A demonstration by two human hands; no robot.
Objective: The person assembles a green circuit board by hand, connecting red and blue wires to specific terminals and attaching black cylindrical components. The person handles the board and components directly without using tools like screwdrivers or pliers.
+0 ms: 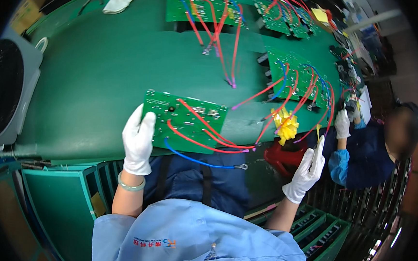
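My white-gloved left hand (139,137) grips the left edge of a green circuit board (189,139), thumb on top. Several red wires (195,112) and one blue wire (197,162) rise from this board; the blue one ends in a ring terminal (241,166) beyond the near edge. To the right, my gloved right hand (307,169) is raised with its fingertips together at a narrow yellow strip (318,132). A crumpled bunch of yellow strips (285,124) sits just left of that hand, by the table edge.
More wired boards lie beyond, one at the right (295,78) and one at the back (203,11). A white glove (120,0) rests at the far left, a grey fan-like unit (15,88) nearer. A co-worker (372,147) sits at the right. Green racks (59,193) stand below.
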